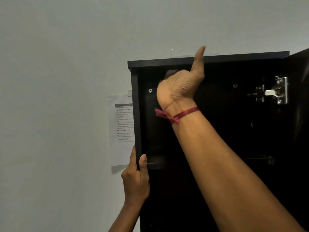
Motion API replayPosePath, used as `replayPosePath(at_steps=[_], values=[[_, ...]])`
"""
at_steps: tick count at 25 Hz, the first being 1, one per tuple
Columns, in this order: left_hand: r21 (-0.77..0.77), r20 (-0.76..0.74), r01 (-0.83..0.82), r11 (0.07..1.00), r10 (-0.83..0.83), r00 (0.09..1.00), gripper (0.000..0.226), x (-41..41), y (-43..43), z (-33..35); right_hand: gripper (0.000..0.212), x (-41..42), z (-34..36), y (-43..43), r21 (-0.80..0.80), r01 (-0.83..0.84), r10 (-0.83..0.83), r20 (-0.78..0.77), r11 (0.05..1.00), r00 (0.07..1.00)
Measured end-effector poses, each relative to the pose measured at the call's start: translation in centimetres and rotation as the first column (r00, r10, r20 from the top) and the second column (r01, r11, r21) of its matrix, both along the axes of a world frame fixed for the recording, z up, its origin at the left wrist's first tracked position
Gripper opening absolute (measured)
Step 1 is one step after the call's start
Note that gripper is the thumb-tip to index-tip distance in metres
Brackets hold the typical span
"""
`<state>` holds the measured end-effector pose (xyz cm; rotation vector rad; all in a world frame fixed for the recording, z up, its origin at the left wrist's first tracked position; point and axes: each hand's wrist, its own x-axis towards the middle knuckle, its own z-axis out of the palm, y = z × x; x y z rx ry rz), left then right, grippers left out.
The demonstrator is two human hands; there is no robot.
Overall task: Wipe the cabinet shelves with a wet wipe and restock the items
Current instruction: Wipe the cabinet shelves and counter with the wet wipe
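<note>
The cabinet (209, 58) is hanging on the wall (66, 81), with its door (299, 114) standing open at the right edge. A sheet of paper (121, 131) is sitting on the wall just to its left. My left grip (136, 178) is wrapping the cabinet's left front edge, level with the shelf (156, 163). My right grip (177, 87) is reaching into the compartment above, with the thumb crossing the top edge. A hinge (274, 92) is sitting on the inner right side.

Dim, flat overhead light: black wooden cabinet (209, 59) interior crushed to near black, steel hinge (277, 91) glints, soft shadow under white paper sheet (120, 148), right hand (177, 87) fingertips motion-blurred, text soft.
</note>
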<state>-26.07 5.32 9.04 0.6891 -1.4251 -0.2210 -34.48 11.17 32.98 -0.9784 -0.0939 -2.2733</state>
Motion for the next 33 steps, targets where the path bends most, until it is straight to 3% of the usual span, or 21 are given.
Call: replayPosePath(at_steps=[2,4,6,9,11,13,19,22,24,30,33], values=[[0.012,0.007,-0.021,1.0,0.021,1.0,0.067,0.1,-0.1,0.0,0.069,0.7,-0.3,-0.2,0.058,-0.148,0.152,-0.074,0.987,0.986],[0.007,0.006,-0.014,1.0,0.014,1.0,0.07,0.2,0.0,0.0,0.086,0.6,-1.2,0.1,0.076,-0.358,0.366,-0.19,0.931,0.911],[-0.016,0.001,0.01,1.0,-0.01,1.0,0.069,0.2,0.1,0.0,0.099,0.6,-1.7,0.6,0.104,-0.432,0.443,-0.289,0.896,0.849],[-0.026,0.0,0.001,1.0,-0.001,1.0,0.069,0.1,-0.1,0.0,0.088,1.2,-1.5,1.9,0.036,-0.329,0.328,-0.242,0.944,0.913],[-0.023,0.01,-0.003,1.0,0.003,1.0,0.072,0.2,-0.3,-0.2,0.054,2.1,-1.1,1.9,-0.002,-0.168,0.166,-0.142,0.986,0.976],[-0.011,0.02,0.0,1.0,0.001,1.0,0.07,0.3,-0.2,-0.1,0.022,3.4,-0.6,1.0,0.067,-0.019,0.03,-0.166,0.998,0.986],[0.023,0.012,0.023,0.999,-0.023,1.0,0.066,0.1,0.0,-0.1,0.046,4.2,-1.2,0.0,0.375,0.207,-0.007,-0.469,0.904,0.883],[0.019,-0.003,0.034,0.999,-0.034,0.999,0.069,0.1,0.1,-0.2,0.018,4.0,-2.2,0.6,0.335,0.304,-0.123,-0.467,0.892,0.875],[0.018,0.002,0.039,0.999,-0.039,0.999,0.07,0.1,0.3,0.0,0.011,4.2,-2.7,1.7,0.284,0.39,-0.223,-0.478,0.876,0.85],[0.104,0.013,0.086,0.991,-0.087,0.996,0.073,0.3,0.7,0.1,0.024,0.9,-8.8,6.9,0.208,0.463,-0.313,-0.5,0.862,0.807],[0.168,0.002,0.121,0.978,-0.123,0.992,0.069,0.5,1.2,0.2,0.022,-3.2,-17.5,8.7,0.436,0.557,-0.432,-0.356,0.707,0.828]])
